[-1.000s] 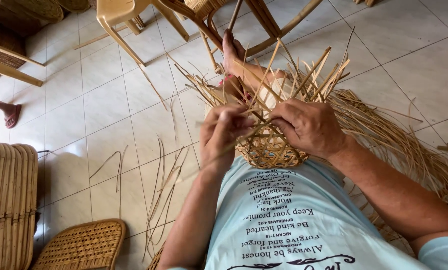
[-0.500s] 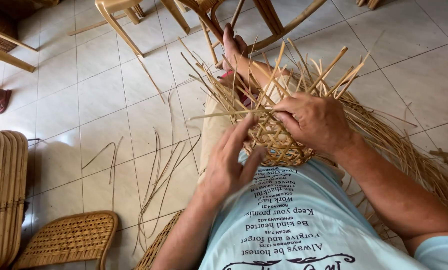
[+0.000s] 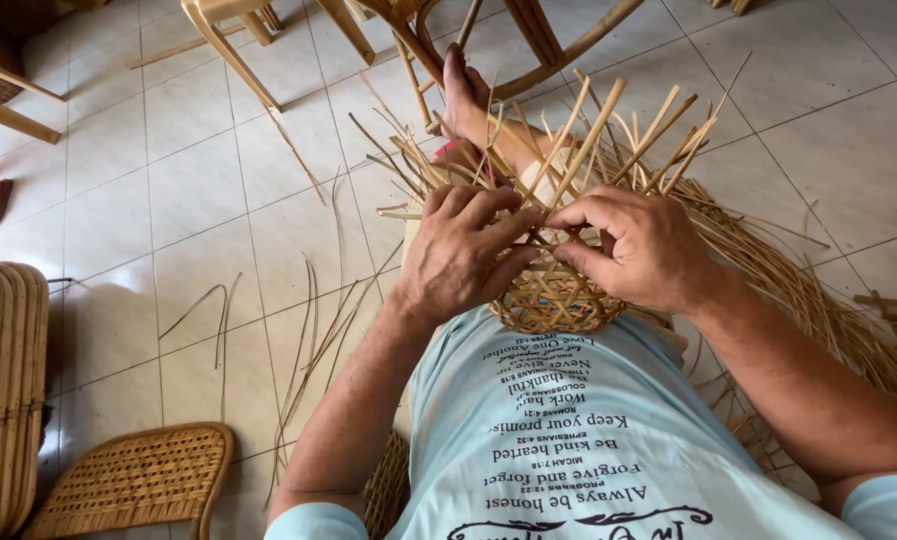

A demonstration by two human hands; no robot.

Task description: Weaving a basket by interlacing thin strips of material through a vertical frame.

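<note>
The little woven basket (image 3: 554,300) sits on my lap, right under both my hands, against my light blue shirt (image 3: 569,440). My left hand (image 3: 464,255) lies over its left side with fingers curled down, pinching thin cane strips (image 3: 589,140). My right hand (image 3: 639,245) is closed on a strip at the basket's top, and the fingertips of both hands nearly meet. There is one basket and two hands. Many strips stick up, too many to count. More loose strips (image 3: 319,330) lie on the tile floor (image 3: 199,190).

Left hand (image 3: 461,255) and right hand (image 3: 637,250) pinched strips on a half-woven rattan basket (image 3: 554,298) in the lap, loose strips (image 3: 319,330) lay on tiled floor (image 3: 169,200), woven seat (image 3: 134,480) nearby
</note>
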